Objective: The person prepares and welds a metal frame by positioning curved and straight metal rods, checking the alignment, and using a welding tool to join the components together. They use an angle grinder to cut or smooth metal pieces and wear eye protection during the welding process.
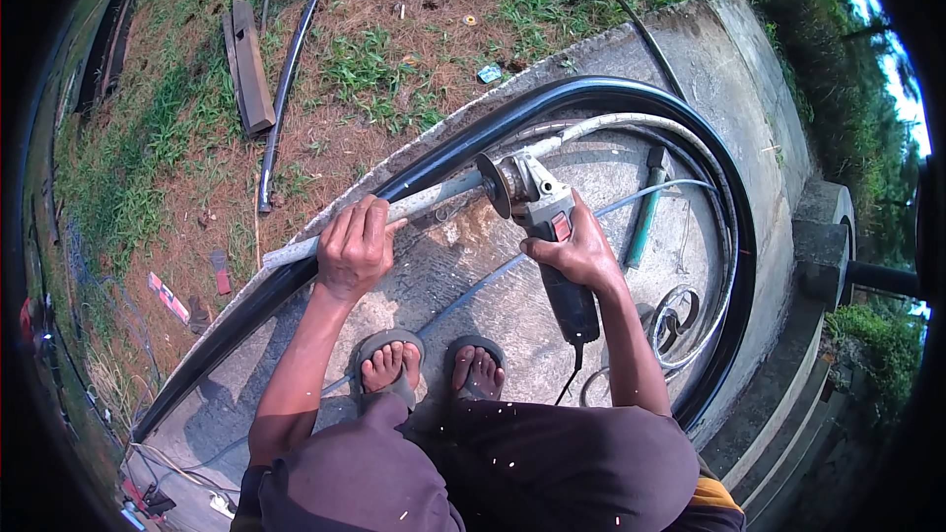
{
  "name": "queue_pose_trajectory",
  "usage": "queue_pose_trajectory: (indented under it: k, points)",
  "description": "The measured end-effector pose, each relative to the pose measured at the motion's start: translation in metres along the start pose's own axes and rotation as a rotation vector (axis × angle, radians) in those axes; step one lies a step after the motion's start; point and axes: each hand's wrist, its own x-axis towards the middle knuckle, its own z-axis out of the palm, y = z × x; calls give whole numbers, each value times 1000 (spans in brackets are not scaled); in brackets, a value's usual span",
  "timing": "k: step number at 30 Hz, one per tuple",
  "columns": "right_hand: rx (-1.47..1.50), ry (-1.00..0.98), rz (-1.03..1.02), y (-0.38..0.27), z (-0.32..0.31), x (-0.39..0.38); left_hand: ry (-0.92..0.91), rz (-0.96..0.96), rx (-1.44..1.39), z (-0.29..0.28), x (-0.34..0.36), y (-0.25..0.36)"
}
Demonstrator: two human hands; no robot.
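My left hand (357, 248) is wrapped round a whitish-grey pipe (434, 195) that lies along a thick black pipe (266, 298). Held in my right hand (583, 252) is an angle grinder (562, 281) with a dark body, a grey head and a red switch. Its disc (495, 185) sits right at the pale pipe, to the right of my left hand; whether it spins or cuts I cannot tell. A black cord (570, 374) hangs from the grinder's rear end. Beyond the disc the pale pipe curves round to the right.
A hammer with a green handle (645, 227) lies on the concrete slab (473, 305), right of the grinder. A thin blue-grey hose (483, 281) crosses the slab near my feet. Wood pieces (251, 69) and another black pipe (286, 89) lie on the grass. Concrete steps (788, 384) drop away at the right.
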Motion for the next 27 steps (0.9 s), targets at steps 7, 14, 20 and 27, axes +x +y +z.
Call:
queue_pose_trajectory:
  k: [7, 14, 20, 27]
  points:
    - [36, -27, 16, -15, -6, -9, -46, 133, -34, 1, 12, -28]
    - [54, -48, 22, -16, -8, -6, -87, 327, -152, 5, 39, -61]
    - [82, -76, 47, -25, -13, -10, -87, 484, -106, 8, 63, -77]
    - [83, 0, 63, -28, -5, -14, -105, 611, -113, 32, 79, -95]
